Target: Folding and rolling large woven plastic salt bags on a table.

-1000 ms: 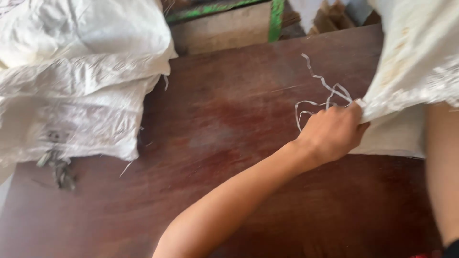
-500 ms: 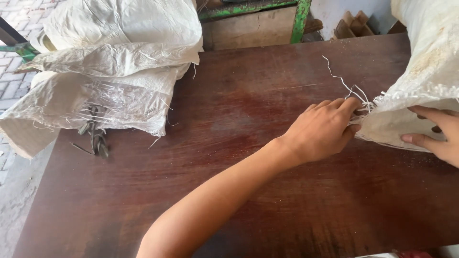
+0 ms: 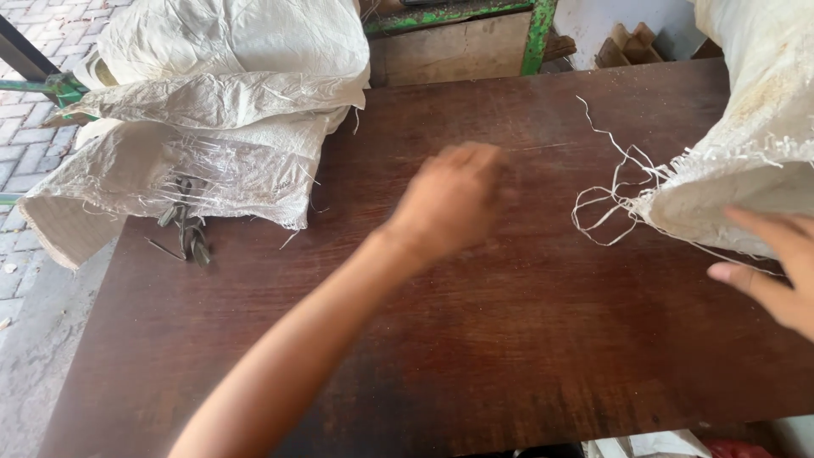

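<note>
Head view: the left hand (image 3: 454, 199), blurred, hovers empty over the dark brown wooden table (image 3: 475, 339), fingers loosely curled. The right hand (image 3: 776, 267) rests open-fingered against one frayed white woven sack (image 3: 746, 161) at the table's right edge. Two similar sacks (image 3: 203, 127) lie stacked far left; no sack lies flat mid-table yet.

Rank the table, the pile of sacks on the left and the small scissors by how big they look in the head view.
1. Table, largest.
2. Pile of sacks.
3. Scissors, smallest, partly tucked under the pile.
</note>
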